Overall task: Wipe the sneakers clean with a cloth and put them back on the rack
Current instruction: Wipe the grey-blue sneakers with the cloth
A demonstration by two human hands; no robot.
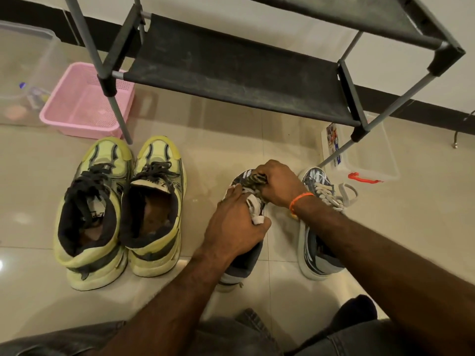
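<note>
We see both arms reach forward and down to one grey and white sneaker (243,258) on the shiny tile floor (210,155). The left hand (235,227) curls over the middle of this shoe and grips it, thumb by the white tongue. The right hand (279,183), with an orange band on its wrist, squeezes a striped brown cloth (257,180) against the shoe's toe. We count four shoes: two grey ones, the second grey sneaker (318,222) just right of the first, and two yellow sneakers with black laces (120,209) side by side on the left. One black fabric shoe rack (231,78) stands beyond them. One pink plastic basket (84,104) sits far left.
</note>
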